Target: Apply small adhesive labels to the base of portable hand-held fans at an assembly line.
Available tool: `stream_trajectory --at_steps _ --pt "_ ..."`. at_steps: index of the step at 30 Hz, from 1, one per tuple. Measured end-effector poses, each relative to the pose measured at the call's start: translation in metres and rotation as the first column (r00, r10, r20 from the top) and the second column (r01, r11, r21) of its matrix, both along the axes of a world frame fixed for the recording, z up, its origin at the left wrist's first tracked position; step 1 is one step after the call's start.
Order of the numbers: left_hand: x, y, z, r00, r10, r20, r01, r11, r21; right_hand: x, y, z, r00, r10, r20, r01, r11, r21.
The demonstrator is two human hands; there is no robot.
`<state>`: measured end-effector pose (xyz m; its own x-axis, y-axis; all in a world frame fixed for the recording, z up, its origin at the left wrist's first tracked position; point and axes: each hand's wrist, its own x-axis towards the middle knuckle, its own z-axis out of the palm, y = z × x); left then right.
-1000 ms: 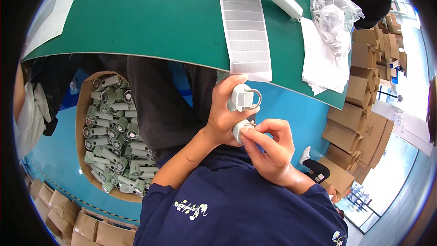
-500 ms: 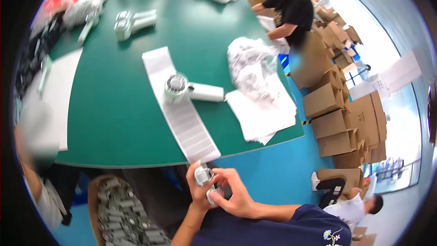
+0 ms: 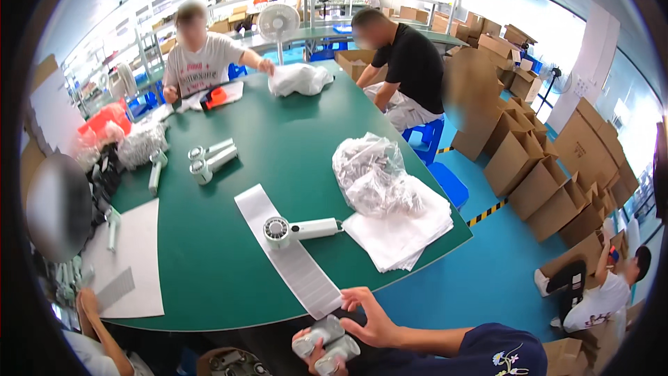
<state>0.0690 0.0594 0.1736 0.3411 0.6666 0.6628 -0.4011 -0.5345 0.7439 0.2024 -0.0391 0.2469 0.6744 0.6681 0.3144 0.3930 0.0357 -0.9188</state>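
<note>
My left hand (image 3: 309, 347), low in the picture, is wrapped around two pale grey handheld fans (image 3: 336, 349) held side by side, partly cut off by the lower edge. Just above them, my right hand (image 3: 374, 322) is empty, with its fingers apart. Its fingertips are at the near end of a long white strip of labels (image 3: 316, 285) by the table edge; whether they pinch it, I cannot tell. Lying across the strip is another white handheld fan (image 3: 313, 228), its round grille facing up and its handle pointing right.
The green table (image 3: 209, 257) also bears white sheets (image 3: 400, 237) under clear plastic bags (image 3: 372, 167) and a pair of fans (image 3: 212, 160). At left, a co-worker's hands (image 3: 87, 303) are over a white sheet. Two people work at the far side. Cartons (image 3: 518, 157) line the right.
The view has tilted up, showing more of the room. My right hand has left the fans and moved to the label strip's near end, while my left hand keeps both fans.
</note>
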Motion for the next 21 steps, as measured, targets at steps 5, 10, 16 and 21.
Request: stream_trajectory --at_steps 5,10,16,21 --pt "-0.024 0.070 0.072 0.979 0.202 -0.006 -0.197 0.960 0.200 0.049 0.026 -0.002 0.927 -0.099 0.362 0.130 0.990 -0.062" --pt "0.001 0.178 0.156 0.949 0.230 -0.216 -0.123 0.900 0.417 0.061 0.037 -0.007 0.888 -0.047 0.458 0.111 0.987 -0.113" --pt "0.140 0.361 0.172 0.649 0.434 -0.624 0.177 0.712 0.679 0.059 0.045 -0.006 0.866 -0.143 0.479 0.222 0.969 -0.112" --pt "0.240 0.445 0.137 0.456 0.499 -0.737 0.369 0.648 0.667 0.052 0.049 0.003 0.828 -0.233 0.511 0.321 0.943 -0.091"
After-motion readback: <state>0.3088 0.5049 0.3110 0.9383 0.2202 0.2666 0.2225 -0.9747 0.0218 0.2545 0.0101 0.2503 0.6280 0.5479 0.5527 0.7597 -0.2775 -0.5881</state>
